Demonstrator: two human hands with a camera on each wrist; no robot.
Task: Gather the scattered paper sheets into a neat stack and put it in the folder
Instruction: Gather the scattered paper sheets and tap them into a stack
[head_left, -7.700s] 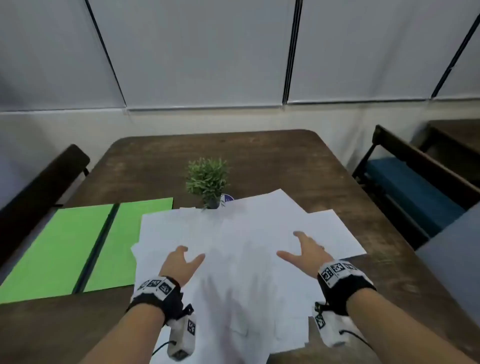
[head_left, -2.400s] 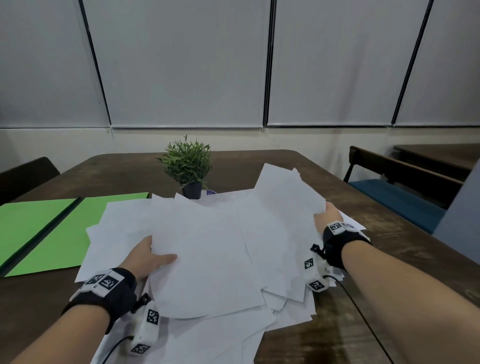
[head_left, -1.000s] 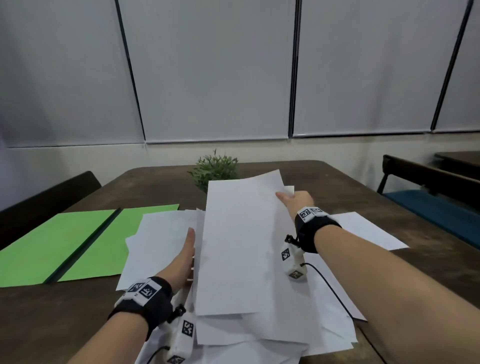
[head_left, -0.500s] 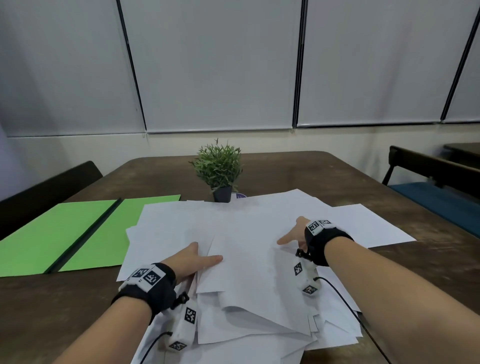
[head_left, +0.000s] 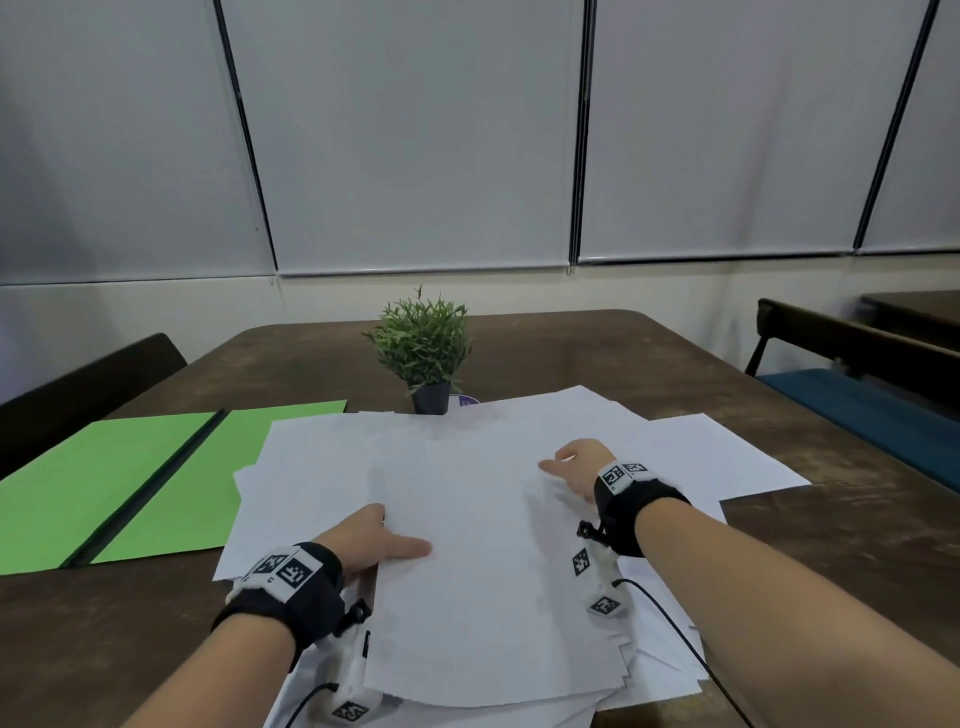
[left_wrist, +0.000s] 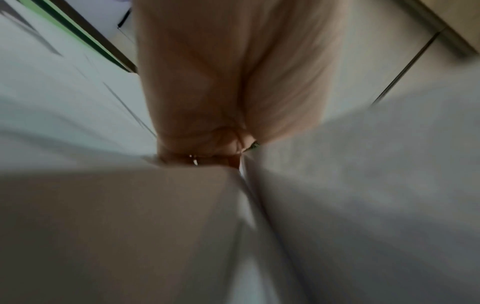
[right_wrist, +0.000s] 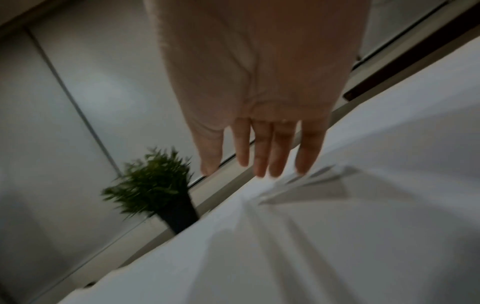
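Several white paper sheets lie in a loose, fanned pile on the brown table. My left hand holds the left edge of the top sheets, thumb on top and fingers hidden under the paper. In the left wrist view the left hand's fingers vanish between sheets. My right hand rests on the pile's far right part. Its fingers are straight, with their tips touching the sheets. The green folder lies open and flat to the left, partly under the pile's corner.
A small potted plant stands just beyond the pile's far edge. It also shows in the right wrist view as the plant. A blue-cushioned chair is at the right and a dark bench at the left.
A second ago both hands held a bunch of sheets tilted up; that bunch now lies flat on the pile. Since half a second ago the hands have barely moved.
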